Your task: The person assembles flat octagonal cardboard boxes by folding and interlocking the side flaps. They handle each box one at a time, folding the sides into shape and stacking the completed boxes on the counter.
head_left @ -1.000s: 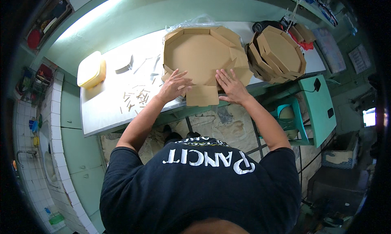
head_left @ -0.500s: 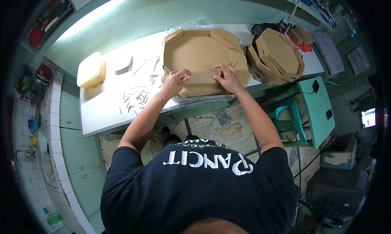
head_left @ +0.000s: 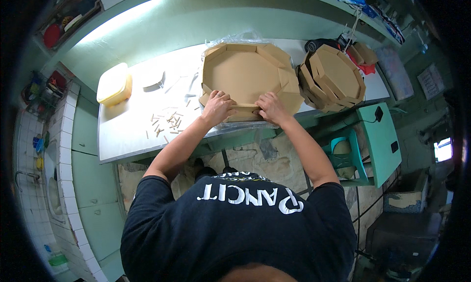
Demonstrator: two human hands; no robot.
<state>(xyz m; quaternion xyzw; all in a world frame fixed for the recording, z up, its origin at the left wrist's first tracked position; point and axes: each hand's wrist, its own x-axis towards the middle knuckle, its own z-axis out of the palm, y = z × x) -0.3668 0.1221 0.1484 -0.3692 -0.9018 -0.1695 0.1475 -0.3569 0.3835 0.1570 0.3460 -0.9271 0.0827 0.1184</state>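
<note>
In front of me on the white table lies an octagonal brown cardboard tray with raised folded sides. Both hands grip its near side wall. My left hand is closed over the left part of that wall, fingers on the inner side. My right hand holds the same wall further right, thumb toward me and fingers curled over the top edge. Between the hands the wall stands folded up. Clear plastic wrap shows beneath and behind the tray.
A stack of folded cardboard trays stands to the right. Left of my work are small scattered cardboard strips, a yellow lidded tub and a small white container. A green chair and a green table stand at right.
The near flap, which lay lower and flatter, is now folded upright. My hands have moved in onto it, and their fingers have closed around its edge.
</note>
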